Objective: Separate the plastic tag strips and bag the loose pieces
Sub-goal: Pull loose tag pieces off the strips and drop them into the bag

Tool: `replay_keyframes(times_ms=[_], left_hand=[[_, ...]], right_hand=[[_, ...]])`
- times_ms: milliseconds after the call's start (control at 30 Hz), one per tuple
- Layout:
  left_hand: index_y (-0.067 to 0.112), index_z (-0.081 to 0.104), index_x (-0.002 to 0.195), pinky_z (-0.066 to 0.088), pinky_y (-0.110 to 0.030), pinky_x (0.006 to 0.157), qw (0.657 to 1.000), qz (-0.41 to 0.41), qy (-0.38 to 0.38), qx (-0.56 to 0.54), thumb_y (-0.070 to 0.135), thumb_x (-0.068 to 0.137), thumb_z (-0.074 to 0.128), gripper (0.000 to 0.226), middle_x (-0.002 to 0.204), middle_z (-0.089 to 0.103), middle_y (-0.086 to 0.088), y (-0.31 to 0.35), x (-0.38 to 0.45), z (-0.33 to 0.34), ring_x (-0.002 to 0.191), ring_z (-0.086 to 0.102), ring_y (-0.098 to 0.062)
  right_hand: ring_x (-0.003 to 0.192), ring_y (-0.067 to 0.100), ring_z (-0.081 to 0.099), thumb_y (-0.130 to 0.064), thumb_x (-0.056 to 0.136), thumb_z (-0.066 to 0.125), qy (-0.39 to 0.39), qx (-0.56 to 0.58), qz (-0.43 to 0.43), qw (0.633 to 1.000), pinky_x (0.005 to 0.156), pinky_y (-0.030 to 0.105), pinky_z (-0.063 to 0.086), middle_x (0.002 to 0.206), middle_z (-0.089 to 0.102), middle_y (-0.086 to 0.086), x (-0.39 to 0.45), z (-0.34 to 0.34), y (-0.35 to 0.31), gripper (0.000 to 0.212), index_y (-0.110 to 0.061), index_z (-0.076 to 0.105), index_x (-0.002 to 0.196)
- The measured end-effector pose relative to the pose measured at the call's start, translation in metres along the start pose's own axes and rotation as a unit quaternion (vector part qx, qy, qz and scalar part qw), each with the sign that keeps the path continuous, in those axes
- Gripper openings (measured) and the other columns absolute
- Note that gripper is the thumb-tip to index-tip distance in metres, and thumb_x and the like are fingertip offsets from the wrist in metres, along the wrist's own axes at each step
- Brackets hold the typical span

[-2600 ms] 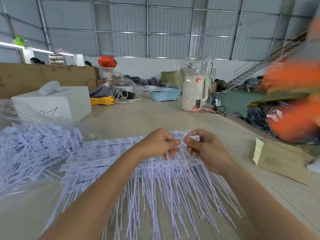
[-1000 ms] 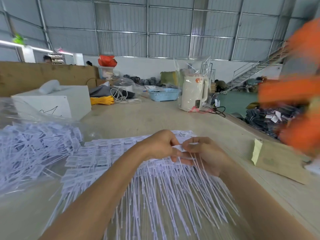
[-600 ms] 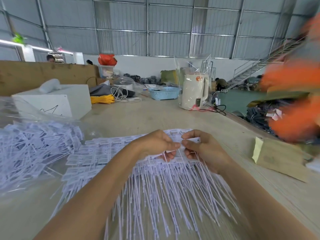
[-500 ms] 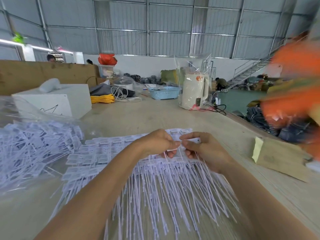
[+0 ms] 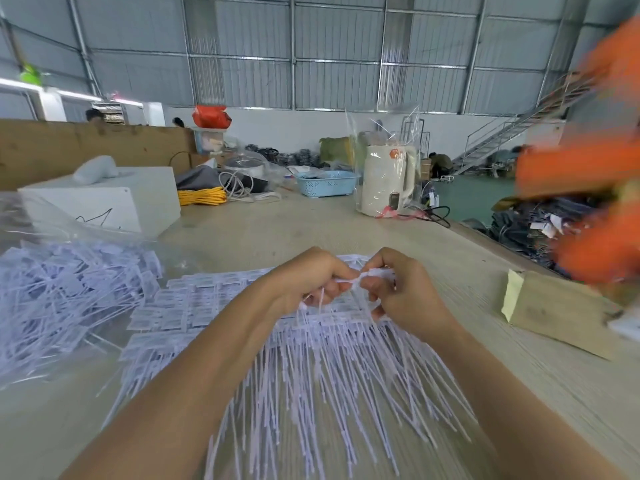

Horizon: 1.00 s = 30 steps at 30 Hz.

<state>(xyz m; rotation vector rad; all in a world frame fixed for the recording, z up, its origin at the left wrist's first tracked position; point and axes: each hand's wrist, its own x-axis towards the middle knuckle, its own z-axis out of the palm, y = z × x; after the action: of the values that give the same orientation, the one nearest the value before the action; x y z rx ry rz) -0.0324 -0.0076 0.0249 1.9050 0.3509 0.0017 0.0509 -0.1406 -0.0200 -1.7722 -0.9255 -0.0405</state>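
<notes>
While both hands pinch one white tag strip (image 5: 360, 278) between them, left hand (image 5: 311, 282) and right hand (image 5: 407, 289) hover above the pile of joined strips (image 5: 311, 368) mid-desk. Bare desk (image 5: 294, 230) stretches toward the far edge; bagged loose tags (image 5: 62, 296) crowd the left edge. No lettering is legible.

A: Tags (image 5: 311, 375) logged as pale lilac-white, both the strips and the loose heap in the clear bag (image 5: 62, 292).
B: Table (image 5: 277, 230)?
A: Beige, faint wood grain. Box (image 5: 114, 199) white with a black scribble.
B: Farther back?
A: Basket (image 5: 327, 183) light blue, perforated; kettle (image 5: 386, 178) cream with an orange mark; cord (image 5: 202, 196) yellow. Blurred orange at right.
</notes>
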Motion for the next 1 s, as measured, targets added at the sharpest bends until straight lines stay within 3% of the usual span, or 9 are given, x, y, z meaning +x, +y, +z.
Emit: replay_keyframes(times_ms=[67,200,367,467,600,700,867,933,1000], left_hand=[[0.013,0.048,0.055,0.016,-0.019,0.039,0.998,0.008,-0.049,-0.040,0.015,0.093,0.052,0.039,0.038,0.031,0.007,0.005,-0.005,-0.001,0.033,0.022,-0.005],[0.010,0.057,0.062,0.031,-0.014,0.040,0.994,0.091,-0.002,0.062,0.021,0.094,0.055,0.034,0.041,0.047,0.008,0.012,-0.008,0.002,0.037,0.039,-0.004],[0.004,0.063,0.091,0.043,-0.022,0.062,0.977,0.071,-0.042,0.198,0.008,0.095,0.052,0.013,0.073,0.059,0.005,0.002,-0.007,-0.001,0.054,0.051,-0.006],[0.017,0.058,0.095,0.043,-0.029,0.071,0.970,0.056,-0.064,0.228,0.007,0.094,0.053,0.011,0.087,0.054,0.004,-0.003,-0.004,-0.003,0.062,0.052,-0.011],[0.016,0.061,0.102,0.039,-0.018,0.054,0.956,0.083,-0.031,0.281,0.012,0.092,0.060,0.011,0.068,0.053,0.005,-0.006,-0.002,-0.004,0.052,0.051,-0.004],[0.015,0.056,0.101,0.037,-0.026,0.060,0.950,0.093,-0.019,0.299,0.017,0.087,0.067,0.018,0.068,0.056,-0.004,-0.007,0.000,-0.001,0.061,0.051,-0.014],[0.017,0.040,0.111,0.039,-0.028,0.065,0.962,0.099,0.003,0.254,0.023,0.080,0.076,0.047,0.074,0.063,-0.003,-0.010,0.002,0.001,0.066,0.055,-0.012],[0.017,0.043,0.110,0.043,-0.029,0.072,0.966,0.097,0.027,0.240,0.029,0.078,0.076,0.048,0.082,0.065,-0.003,-0.008,0.004,0.001,0.076,0.058,-0.014],[0.015,0.054,0.098,0.041,-0.030,0.067,0.954,0.089,0.058,0.281,0.042,0.078,0.072,0.038,0.081,0.058,-0.004,-0.008,0.006,-0.001,0.076,0.055,-0.020]], right_hand=[[0.050,0.014,0.054,0.006,0.087,0.056,0.037,-0.031,0.022,0.999,0.041,0.029,0.052,0.065,0.051,0.007,0.004,-0.008,0.008,0.016,-0.008,0.054,0.079],[0.041,0.010,0.052,0.005,0.087,0.058,0.105,0.245,0.168,0.949,0.039,0.020,0.046,0.058,0.052,0.007,0.014,-0.035,0.018,0.011,-0.004,0.057,0.079],[0.040,0.009,0.046,0.003,0.093,0.041,0.018,0.455,0.225,0.861,0.031,0.015,0.040,0.065,0.046,0.007,0.017,-0.046,0.012,0.014,-0.001,0.050,0.084],[0.054,0.014,0.060,0.003,0.091,0.046,-0.033,0.394,0.232,0.889,0.045,0.021,0.052,0.073,0.057,0.008,0.012,-0.039,0.003,0.018,-0.004,0.055,0.078],[0.086,0.031,0.067,-0.003,0.078,0.061,-0.116,0.319,0.202,0.919,0.079,0.045,0.057,0.095,0.069,0.016,0.004,-0.023,-0.006,0.008,-0.004,0.065,0.072],[0.081,0.034,0.070,-0.002,0.081,0.062,-0.136,0.299,0.174,0.928,0.074,0.043,0.059,0.095,0.071,0.020,-0.001,-0.009,-0.010,0.012,-0.007,0.066,0.070],[0.061,0.017,0.069,-0.002,0.086,0.063,-0.106,0.180,0.128,0.970,0.056,0.025,0.056,0.066,0.069,0.008,-0.002,0.001,-0.008,0.006,-0.003,0.059,0.082],[0.054,0.015,0.065,0.002,0.086,0.062,-0.079,0.182,0.110,0.974,0.054,0.023,0.054,0.060,0.065,0.008,-0.001,-0.001,-0.007,0.009,-0.002,0.058,0.079],[0.051,0.015,0.063,0.006,0.084,0.062,-0.050,0.200,0.098,0.974,0.053,0.022,0.053,0.058,0.062,0.007,0.002,-0.004,-0.006,0.012,-0.001,0.058,0.075]])
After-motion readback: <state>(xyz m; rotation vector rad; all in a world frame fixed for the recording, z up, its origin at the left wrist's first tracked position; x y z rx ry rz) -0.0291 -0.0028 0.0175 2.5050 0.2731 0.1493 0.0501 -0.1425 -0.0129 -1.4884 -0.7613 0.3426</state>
